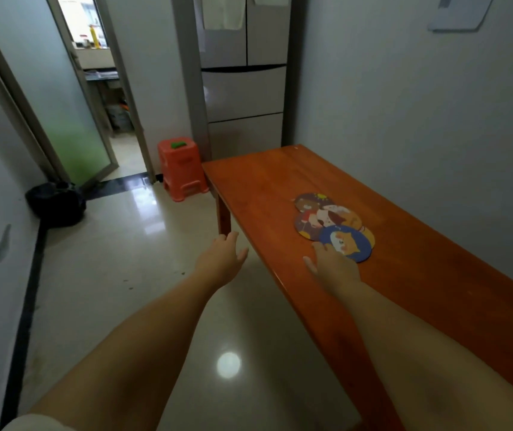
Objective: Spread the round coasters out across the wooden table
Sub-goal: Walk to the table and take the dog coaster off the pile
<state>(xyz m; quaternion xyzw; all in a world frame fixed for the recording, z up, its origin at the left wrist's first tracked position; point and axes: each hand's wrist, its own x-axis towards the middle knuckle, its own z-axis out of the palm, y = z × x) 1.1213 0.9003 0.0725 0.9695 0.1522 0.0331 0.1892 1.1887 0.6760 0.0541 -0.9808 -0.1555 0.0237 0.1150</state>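
Observation:
Several round cartoon-print coasters lie overlapped in a cluster on the orange-brown wooden table point(435, 275). The nearest is a blue coaster point(347, 242); behind it lie a white and orange one point(337, 214), a dark red one point(305, 223) and a brown one point(311, 200). My right hand point(331, 267) lies flat on the table, fingers apart, its fingertips touching the near edge of the blue coaster. My left hand point(224, 255) hovers open in the air left of the table edge, holding nothing.
The table stands against the white wall on the right. An orange plastic stool point(182, 169) stands at the table's far left corner, in front of a fridge point(244, 88). A black bag point(54, 203) lies on the glossy tiled floor by an open glass door.

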